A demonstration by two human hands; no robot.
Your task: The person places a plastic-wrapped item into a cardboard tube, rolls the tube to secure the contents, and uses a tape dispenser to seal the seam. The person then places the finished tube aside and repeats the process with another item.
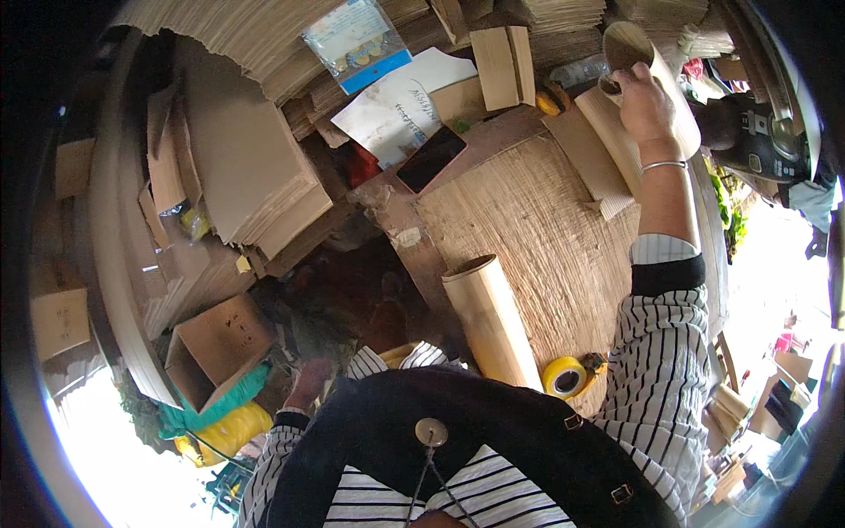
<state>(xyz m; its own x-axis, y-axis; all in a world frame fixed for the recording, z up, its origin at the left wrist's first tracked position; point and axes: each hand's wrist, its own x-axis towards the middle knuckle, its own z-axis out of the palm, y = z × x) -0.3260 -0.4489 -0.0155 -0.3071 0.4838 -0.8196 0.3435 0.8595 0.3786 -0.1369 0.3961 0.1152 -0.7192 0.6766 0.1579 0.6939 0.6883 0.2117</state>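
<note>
My right hand reaches to the far right of the wooden table. Its fingers are curled over the edge of a pale rolled wood-veneer sheet. Another, wider roll stands against it, partly behind my hand. Low on the left, in shadow, hangs my left hand, away from the table; its fingers are too dark to make out. A third veneer roll lies near the table's front, close to my body. Beside it is a yellow tape roll.
A dark phone lies by white papers at the table's far left. A second yellow tape sits at the back. Stacked cardboard sheets and an opened carton stand to the left. A dark machine is at the right.
</note>
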